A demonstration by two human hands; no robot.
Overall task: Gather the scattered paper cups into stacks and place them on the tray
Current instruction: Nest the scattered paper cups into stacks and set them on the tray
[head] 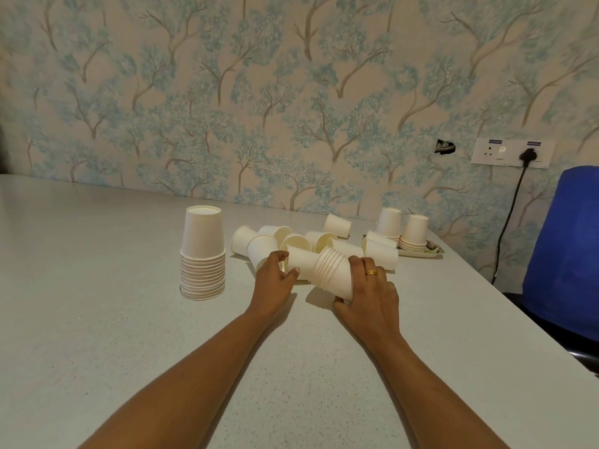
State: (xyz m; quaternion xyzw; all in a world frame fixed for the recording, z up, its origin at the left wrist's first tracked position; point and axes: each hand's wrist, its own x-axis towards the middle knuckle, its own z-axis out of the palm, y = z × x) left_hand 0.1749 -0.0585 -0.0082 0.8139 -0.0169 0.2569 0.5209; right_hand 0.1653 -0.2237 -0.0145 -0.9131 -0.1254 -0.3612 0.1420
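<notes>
My right hand grips a sideways stack of white paper cups, its rims facing left. My left hand holds a single white cup whose base points into that stack's open end. Behind both hands lie several loose cups on their sides. A tall upside-down stack stands on the table to the left. At the back right a small tray carries two short upside-down stacks.
The pale speckled table runs along a tree-patterned wall. A blue chair stands past the table's right edge. A wall socket with a black plug and cable is above the tray.
</notes>
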